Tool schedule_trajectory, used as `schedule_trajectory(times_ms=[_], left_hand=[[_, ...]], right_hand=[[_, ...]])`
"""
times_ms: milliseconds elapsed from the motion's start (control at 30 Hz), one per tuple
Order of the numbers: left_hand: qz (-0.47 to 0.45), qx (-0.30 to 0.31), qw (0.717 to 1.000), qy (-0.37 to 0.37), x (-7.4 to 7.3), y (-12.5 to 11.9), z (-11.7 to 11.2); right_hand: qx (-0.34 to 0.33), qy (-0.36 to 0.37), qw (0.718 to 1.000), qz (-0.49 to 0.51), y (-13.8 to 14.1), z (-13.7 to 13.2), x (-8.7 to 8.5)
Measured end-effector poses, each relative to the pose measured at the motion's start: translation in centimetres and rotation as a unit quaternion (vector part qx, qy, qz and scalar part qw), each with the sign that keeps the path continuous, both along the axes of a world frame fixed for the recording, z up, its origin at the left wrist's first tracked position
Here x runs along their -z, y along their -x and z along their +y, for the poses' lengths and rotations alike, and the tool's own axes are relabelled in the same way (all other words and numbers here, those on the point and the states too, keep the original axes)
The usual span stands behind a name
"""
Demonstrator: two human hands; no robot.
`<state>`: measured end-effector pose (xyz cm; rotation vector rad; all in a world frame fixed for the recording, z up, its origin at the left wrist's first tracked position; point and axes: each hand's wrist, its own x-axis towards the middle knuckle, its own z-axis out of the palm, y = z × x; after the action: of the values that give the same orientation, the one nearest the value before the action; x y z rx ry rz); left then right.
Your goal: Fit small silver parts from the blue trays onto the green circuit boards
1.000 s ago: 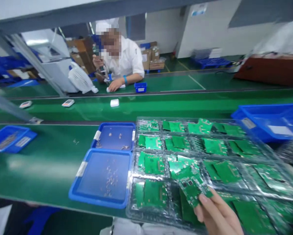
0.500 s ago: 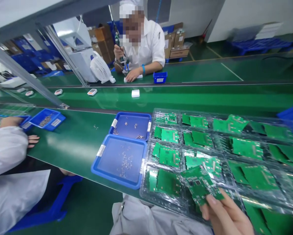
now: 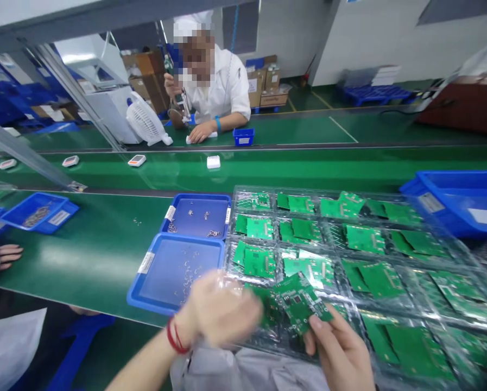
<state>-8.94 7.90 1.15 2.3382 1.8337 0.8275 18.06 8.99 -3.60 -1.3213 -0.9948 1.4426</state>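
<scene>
A green circuit board (image 3: 298, 298) with small chips is pinched at its lower edge between the thumb and fingers of my right hand (image 3: 336, 342). It is held tilted above a clear plastic tray (image 3: 282, 339), whose compartments hold many more green boards (image 3: 259, 260). My left hand (image 3: 222, 309), with a red cord on the wrist, is over the tray's near left corner and beside the lower blue tray (image 3: 135, 293). Motion smears its fingers, so I cannot make out whether they hold anything. Small metal parts (image 3: 186, 266) lie scattered in that blue tray.
Behind it is a second blue tray (image 3: 198, 203) with small metal pieces. Blue bins stand at the left (image 3: 66, 214) and right (image 3: 414, 187). Across the green conveyor belt (image 3: 292, 165), a co-worker (image 3: 222, 81) holds a power screwdriver. Another person's hand (image 3: 10, 255) rests at far left.
My left hand has come into view from below, towards the trays. The view has swung right, bringing more of the right-hand blue bin into sight. My right hand still holds the circuit board.
</scene>
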Motion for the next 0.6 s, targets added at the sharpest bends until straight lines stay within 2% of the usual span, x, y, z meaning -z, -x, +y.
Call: schedule_trajectory(times_ms=[133,200,233,300,400,500,600], left_hand=[[0.022,-0.096,0.995,0.008,-0.3,6.0,8.4],[0.031,-0.138,0.989,0.031,0.4,8.8,11.5],[0.039,-0.134,0.989,0.051,0.9,9.8,12.5],[0.054,-0.108,0.988,0.092,2.0,11.0,13.7],[0.061,-0.079,0.986,0.13,3.2,11.5,14.1],[0.048,-0.092,0.986,0.133,3.4,12.0,13.9],[0.032,-0.107,0.985,0.129,2.8,12.8,13.6]], right_hand=[[0.01,-0.015,1.0,-0.008,0.0,-0.1,1.4],[0.011,-0.02,1.0,-0.01,0.1,0.0,1.8],[0.01,-0.021,1.0,-0.005,0.1,0.0,1.8],[0.013,-0.022,1.0,0.005,0.4,0.0,1.5],[0.036,-0.015,0.999,0.012,0.9,-0.2,0.4],[0.056,-0.009,0.998,0.024,1.4,-0.5,-0.5],[0.056,0.0,0.998,0.034,1.5,-0.5,-0.8]])
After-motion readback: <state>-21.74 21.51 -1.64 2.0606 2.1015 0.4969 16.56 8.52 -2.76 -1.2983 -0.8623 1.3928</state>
